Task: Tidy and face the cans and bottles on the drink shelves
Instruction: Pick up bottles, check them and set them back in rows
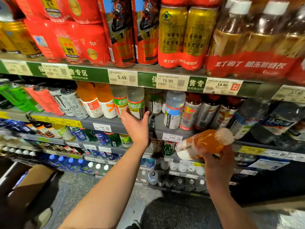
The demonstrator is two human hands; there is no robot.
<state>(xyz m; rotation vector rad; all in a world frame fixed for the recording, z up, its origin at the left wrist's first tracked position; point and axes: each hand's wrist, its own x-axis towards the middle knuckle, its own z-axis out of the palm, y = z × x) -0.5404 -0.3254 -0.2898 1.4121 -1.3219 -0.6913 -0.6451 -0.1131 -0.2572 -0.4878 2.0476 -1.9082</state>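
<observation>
My left hand [134, 124] reaches up to the second shelf and wraps around the base of a clear bottle with a green and white label [136, 103]. A matching green-label bottle [119, 101] stands just left of it. My right hand [214, 161] holds an orange drink bottle [204, 142] with a white lower label, tilted on its side with the cap pointing right, in front of the lower shelves. Two orange bottles of the same kind [97, 100] stand on the shelf left of the green-label pair.
Red multipacks and gold cans [186, 35] fill the top shelf above the price strip [122, 77]. Energy cans [66, 100] lean at the left; a pale blue-label bottle [174, 109] and red-capped bottles [206, 111] stand at right. A cardboard box [31, 184] sits on the floor.
</observation>
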